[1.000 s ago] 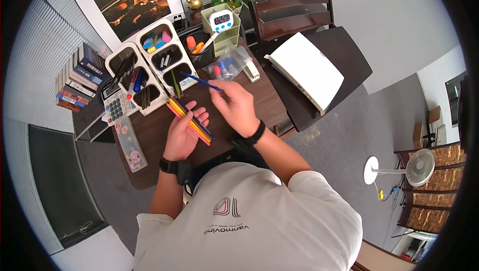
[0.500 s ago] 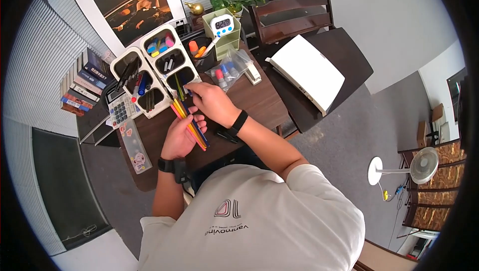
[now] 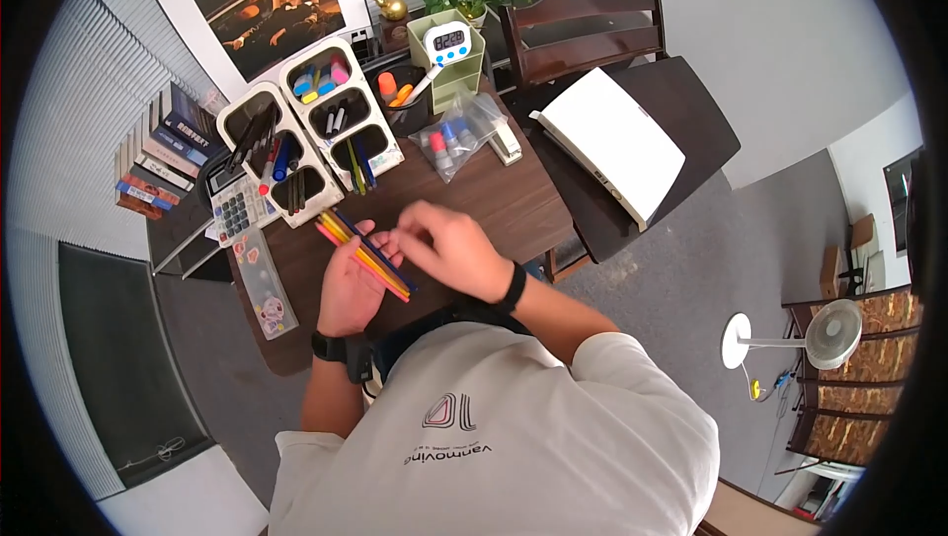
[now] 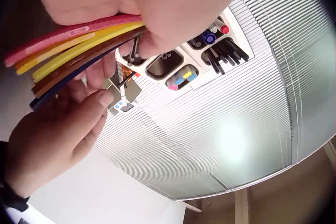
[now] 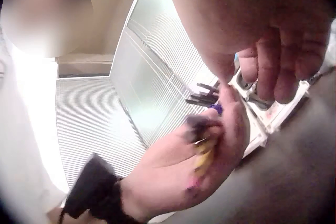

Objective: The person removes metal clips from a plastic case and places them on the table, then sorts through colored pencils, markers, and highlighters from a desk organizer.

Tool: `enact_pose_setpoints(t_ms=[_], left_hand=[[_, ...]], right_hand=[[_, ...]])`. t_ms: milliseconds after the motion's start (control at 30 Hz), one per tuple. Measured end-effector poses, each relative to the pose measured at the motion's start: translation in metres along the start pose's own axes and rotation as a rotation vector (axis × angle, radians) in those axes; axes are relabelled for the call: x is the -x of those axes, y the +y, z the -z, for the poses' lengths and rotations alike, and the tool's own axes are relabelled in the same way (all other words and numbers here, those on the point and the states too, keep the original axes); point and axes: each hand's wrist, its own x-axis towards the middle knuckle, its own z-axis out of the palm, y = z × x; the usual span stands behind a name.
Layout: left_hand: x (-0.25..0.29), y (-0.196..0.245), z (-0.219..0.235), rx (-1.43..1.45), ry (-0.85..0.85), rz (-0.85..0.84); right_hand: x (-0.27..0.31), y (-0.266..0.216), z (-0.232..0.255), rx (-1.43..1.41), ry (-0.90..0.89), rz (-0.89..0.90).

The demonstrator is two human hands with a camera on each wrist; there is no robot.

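Note:
My left hand holds a bundle of colored pencils, pinned under the thumb. In the left wrist view they fan out as pink, orange, yellow, brown and dark blue. Beside their right side, my right hand has its fingertips close to the left fingers. Its fingers hang loosely bent in the right wrist view, with nothing between them. Ahead of both hands is a white pen organizer; blue pencils and green-yellow ones stand in its front compartment.
A second white organizer with pens adjoins on the left, near a calculator and a stickered case. To the right lie a clear bag of bottles and a white stapler. A timer sits on a green holder behind.
My right hand carried a blue pencil to the right organizer's front compartment and let go of it there. It has since come back beside the bundle. The left hand keeps hold of its pencils.

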Motion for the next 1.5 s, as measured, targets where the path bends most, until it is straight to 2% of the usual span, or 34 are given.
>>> enact_pose_setpoints(t_ms=[67,133,200,267,300,400,467,500,567,600,667,733,800,867,967,1200,1400,1500], left_hand=[[0.003,-0.011,0.0,0.089,0.006,-0.051],[0.0,-0.022,0.002,0.086,0.059,-0.164],[-0.003,-0.025,-0.003,0.044,0.066,-0.174],[-0.004,-0.026,-0.015,-0.026,0.104,-0.186],[-0.005,-0.027,-0.016,-0.027,0.101,-0.185],[-0.008,-0.029,-0.016,-0.046,0.103,-0.185],[-0.01,-0.031,-0.013,0.039,0.122,-0.2],[-0.008,-0.029,-0.012,0.039,0.122,-0.203],[-0.004,-0.024,-0.013,0.059,0.166,-0.227],[-0.003,-0.021,-0.016,0.057,0.164,-0.227],[-0.002,-0.016,-0.022,-0.074,0.17,-0.364],[-0.007,-0.011,-0.026,-0.093,0.164,-0.412],[-0.014,-0.005,-0.028,-0.104,0.125,-0.399],[-0.021,-0.001,-0.032,-0.101,0.135,-0.378],[-0.028,0.0,-0.034,-0.061,0.131,-0.328],[-0.034,0.004,-0.026,-0.019,0.091,-0.283],[-0.037,0.006,-0.024,-0.04,0.043,-0.259],[-0.036,0.007,-0.025,-0.022,0.086,-0.247]], right_hand=[[0.022,-0.019,0.006,0.277,-0.128,-0.014],[0.034,-0.013,0.003,0.332,-0.171,-0.038],[0.04,-0.004,0.002,0.387,-0.207,-0.054],[0.042,0.004,0.001,0.363,-0.064,-0.043],[0.041,0.003,0.003,0.364,-0.061,-0.042],[0.036,-0.001,0.009,0.427,0.046,0.06],[0.032,-0.004,0.014,0.341,0.137,0.179],[0.03,-0.006,0.016,0.34,0.135,0.182],[0.028,-0.012,0.022,-0.002,0.292,0.112],[0.022,-0.01,0.028,-0.047,0.323,0.14],[0.009,-0.01,0.034,0.028,0.406,0.185],[-0.008,-0.004,0.032,0.099,0.432,0.21],[-0.025,-0.002,0.027,0.311,0.412,0.276],[-0.042,0.008,0.018,0.354,0.415,0.335],[-0.058,0.018,0.007,0.532,0.278,0.37],[-0.072,0.027,-0.015,0.448,0.145,0.316],[-0.074,0.031,-0.016,0.443,0.112,0.304],[-0.071,0.024,-0.014,0.481,0.127,0.28]])
